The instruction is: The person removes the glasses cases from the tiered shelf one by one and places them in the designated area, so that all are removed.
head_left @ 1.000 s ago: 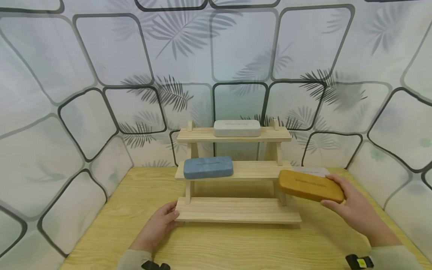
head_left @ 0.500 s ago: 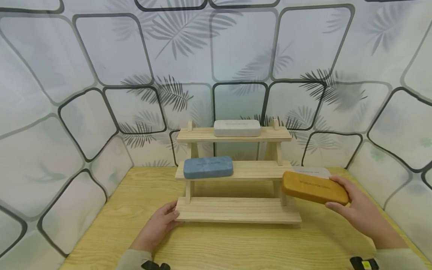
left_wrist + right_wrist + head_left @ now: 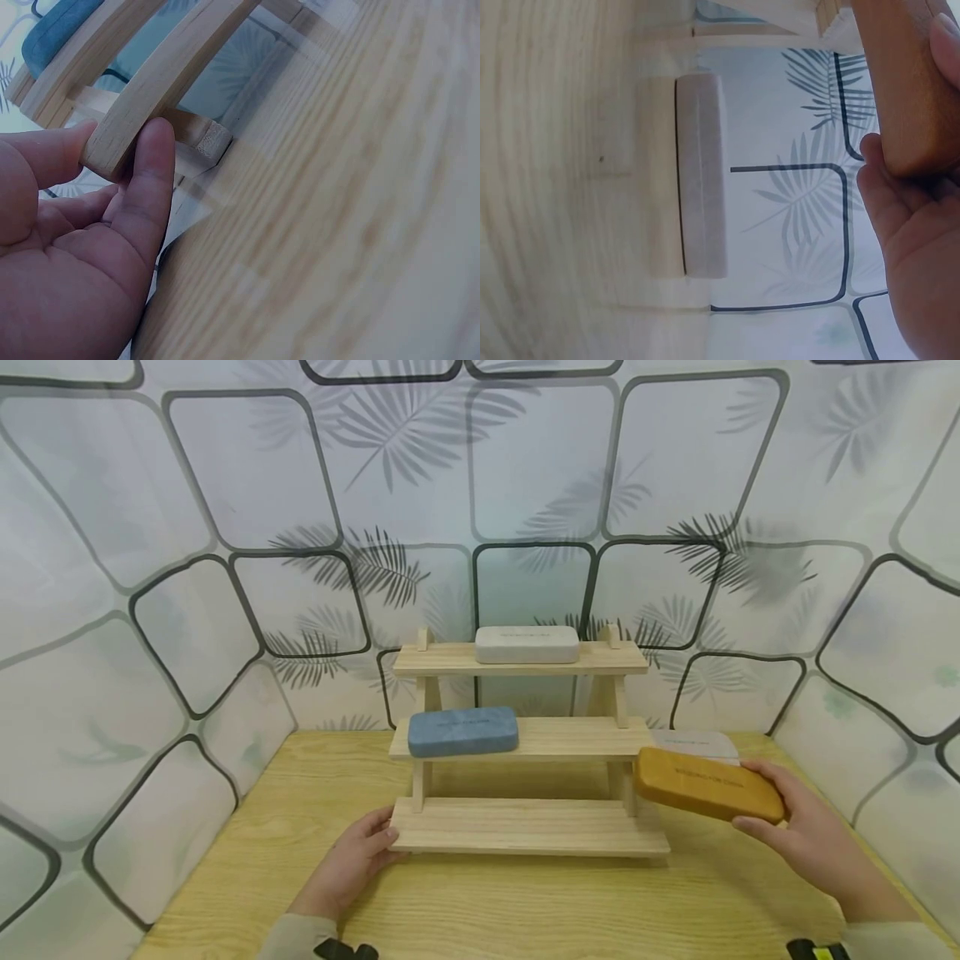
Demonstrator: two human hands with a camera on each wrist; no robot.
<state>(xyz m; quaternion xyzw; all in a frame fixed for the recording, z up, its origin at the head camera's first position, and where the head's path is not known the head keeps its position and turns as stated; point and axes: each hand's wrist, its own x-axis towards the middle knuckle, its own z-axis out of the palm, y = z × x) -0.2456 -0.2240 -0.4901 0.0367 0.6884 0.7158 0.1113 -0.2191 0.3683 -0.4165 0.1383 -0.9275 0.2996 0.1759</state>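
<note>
A three-tier wooden display stand (image 3: 528, 827) stands on the table. My left hand (image 3: 356, 864) pinches the left end of its lowest board between thumb and fingers; the left wrist view shows the board end (image 3: 124, 139) in that grip. To the right of the stand, my right hand (image 3: 806, 843) holds a mustard-yellow glasses case (image 3: 708, 783) by its right end, raised above the table. Behind it, partly covered, is a pale glasses case (image 3: 697, 742); the right wrist view shows this pale case (image 3: 703, 176) lying on the table.
A blue glasses case (image 3: 462, 732) rests at the left of the middle board. On the top board sits a white glasses case (image 3: 527, 645). Patterned cloth (image 3: 540, 468) surrounds the wooden table (image 3: 487, 910) at the back and sides.
My right hand has moved right and slightly down with the mustard-yellow glasses case, baring more of the pale one behind. The left hand and the stand have stayed put.
</note>
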